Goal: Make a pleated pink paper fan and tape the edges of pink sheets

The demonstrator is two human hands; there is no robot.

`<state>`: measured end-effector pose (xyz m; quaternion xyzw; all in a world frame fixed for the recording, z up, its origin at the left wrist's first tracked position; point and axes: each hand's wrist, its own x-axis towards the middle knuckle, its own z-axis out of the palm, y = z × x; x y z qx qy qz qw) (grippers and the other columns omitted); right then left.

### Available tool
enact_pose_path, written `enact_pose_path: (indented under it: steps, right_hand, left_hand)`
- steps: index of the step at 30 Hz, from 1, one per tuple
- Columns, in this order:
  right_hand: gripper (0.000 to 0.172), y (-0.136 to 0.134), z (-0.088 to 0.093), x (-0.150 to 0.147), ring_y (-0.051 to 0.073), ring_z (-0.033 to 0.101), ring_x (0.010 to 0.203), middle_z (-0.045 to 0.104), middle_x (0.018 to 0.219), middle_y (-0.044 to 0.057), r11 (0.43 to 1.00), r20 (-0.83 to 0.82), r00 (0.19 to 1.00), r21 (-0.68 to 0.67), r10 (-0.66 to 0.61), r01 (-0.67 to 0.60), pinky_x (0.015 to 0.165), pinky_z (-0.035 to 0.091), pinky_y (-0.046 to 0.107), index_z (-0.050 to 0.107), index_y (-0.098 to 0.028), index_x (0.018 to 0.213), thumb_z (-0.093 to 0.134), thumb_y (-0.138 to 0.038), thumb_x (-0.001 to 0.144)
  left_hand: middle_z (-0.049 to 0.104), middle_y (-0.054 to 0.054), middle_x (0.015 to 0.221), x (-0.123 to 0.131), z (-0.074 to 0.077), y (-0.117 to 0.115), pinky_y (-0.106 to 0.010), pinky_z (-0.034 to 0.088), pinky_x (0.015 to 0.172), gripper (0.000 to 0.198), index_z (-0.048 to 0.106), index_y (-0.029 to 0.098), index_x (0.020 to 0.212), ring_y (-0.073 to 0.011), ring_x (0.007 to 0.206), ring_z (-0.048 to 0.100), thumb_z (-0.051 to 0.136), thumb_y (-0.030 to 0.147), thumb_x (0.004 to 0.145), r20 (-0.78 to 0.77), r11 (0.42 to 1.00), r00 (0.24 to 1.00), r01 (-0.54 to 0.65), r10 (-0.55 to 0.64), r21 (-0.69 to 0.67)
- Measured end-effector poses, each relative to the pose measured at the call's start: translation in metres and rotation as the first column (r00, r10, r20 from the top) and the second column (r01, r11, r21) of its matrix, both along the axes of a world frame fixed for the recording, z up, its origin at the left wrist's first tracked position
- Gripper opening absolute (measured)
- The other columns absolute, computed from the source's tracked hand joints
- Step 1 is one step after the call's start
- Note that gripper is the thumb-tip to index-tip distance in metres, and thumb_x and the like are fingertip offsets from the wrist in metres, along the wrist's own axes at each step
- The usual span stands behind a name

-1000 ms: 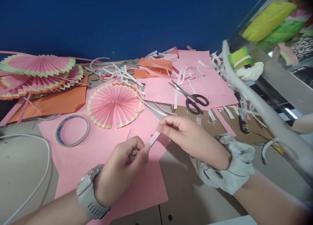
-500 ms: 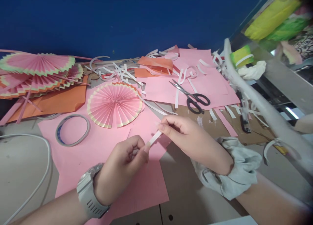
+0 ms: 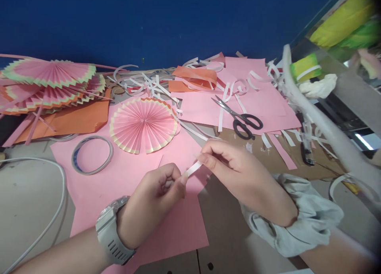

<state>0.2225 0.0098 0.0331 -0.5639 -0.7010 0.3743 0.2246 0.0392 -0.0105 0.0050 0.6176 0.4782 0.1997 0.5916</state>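
Observation:
A short white strip [image 3: 194,169], which looks like paper or tape backing, stretches between my two hands. My left hand [image 3: 157,200] pinches its lower end between thumb and fingers. At the upper end, my right hand [image 3: 230,169] pinches it the same way. Both hands hover over the pink paper sheet [image 3: 125,198]. Behind them on that sheet lies a pleated pink paper fan [image 3: 144,121] with a pale yellow edge, spread nearly into a full circle. A roll of tape [image 3: 110,153] lies to the left of the fan.
Black-handled scissors [image 3: 241,119] lie on pink sheets at the back right, near a box cutter [image 3: 306,147]. Several folded fans [image 3: 53,73] are stacked at the left. White strip scraps [image 3: 157,85] litter the back. A pale pole [image 3: 321,111] slants along the right; a white cable [image 3: 63,186] curves at left.
The whole view has shifted slightly, so things sit a little further right. My hands keep their pinch on the white strip, with almost no change between them.

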Motion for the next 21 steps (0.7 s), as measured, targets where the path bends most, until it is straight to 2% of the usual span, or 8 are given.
enact_pose_path:
  steps: [5, 11, 15, 18, 21]
  right_hand:
    - [0.028, 0.0006, 0.0025, 0.0007, 0.013, 0.046, 0.061, 0.048, 0.064, -0.002, 0.999, 0.013, 1.0, 0.037, 0.014, -0.014, 0.055, 0.034, 0.027, 0.042, -0.022, 0.064, 0.043, -0.033, 0.09]
    - [0.029, 0.0009, 0.0037, 0.0027, 0.012, 0.045, 0.062, 0.047, 0.063, -0.002, 0.993, 0.024, 0.999, 0.111, 0.031, -0.034, 0.056, 0.034, 0.025, 0.042, -0.021, 0.062, 0.045, -0.03, 0.09]
    - [0.026, -0.0007, 0.003, 0.0016, 0.01, 0.047, 0.067, 0.049, 0.068, -0.003, 0.978, 0.009, 0.996, 0.187, 0.091, -0.091, 0.06, 0.035, 0.024, 0.047, -0.02, 0.064, 0.047, -0.025, 0.089]
    - [0.022, -0.0023, 0.0041, 0.0025, 0.01, 0.047, 0.067, 0.049, 0.07, -0.003, 0.97, -0.042, 0.991, 0.214, 0.129, -0.117, 0.06, 0.036, 0.024, 0.048, -0.02, 0.066, 0.049, -0.023, 0.088]
    - [0.023, -0.0025, 0.0082, 0.0082, 0.011, 0.044, 0.063, 0.044, 0.067, -0.003, 0.976, -0.15, 0.986, 0.212, 0.074, -0.041, 0.058, 0.034, 0.026, 0.045, -0.02, 0.067, 0.045, -0.026, 0.09]
  left_hand:
    - [0.042, 0.005, 0.055, 0.0, 0.0002, 0.0014, -0.019, 0.027, 0.044, 0.029, 0.048, 0.017, 0.067, -0.006, 0.047, 0.033, 0.043, 0.036, 0.089, 0.01, 1.0, 1.0, -0.002, 0.003, -0.021]
    - [0.039, 0.008, 0.046, 0.0004, -0.0007, 0.0024, -0.016, 0.025, 0.038, 0.031, 0.052, 0.017, 0.068, -0.0046, 0.038, 0.034, 0.047, 0.041, 0.087, 0.036, 0.99, 0.999, -0.026, 0.031, -0.141]
    - [0.048, 0.006, 0.049, 0.0023, 0.0034, 0.0039, -0.015, 0.033, 0.041, 0.03, 0.053, 0.015, 0.068, -0.0049, 0.041, 0.043, 0.05, 0.04, 0.085, 0.058, 0.981, 0.997, -0.04, 0.052, -0.192]
    - [0.054, 0.004, 0.052, 0.005, 0.0046, 0.0043, -0.017, 0.037, 0.046, 0.032, 0.049, 0.015, 0.066, -0.006, 0.045, 0.049, 0.053, 0.041, 0.084, 0.081, 0.973, 0.993, -0.066, 0.086, -0.222]
    - [0.058, 0.002, 0.054, 0.0058, 0.0036, 0.0038, -0.019, 0.038, 0.047, 0.035, 0.04, 0.017, 0.064, -0.007, 0.045, 0.051, 0.056, 0.043, 0.081, 0.141, 0.961, 0.98, -0.102, 0.141, -0.257]
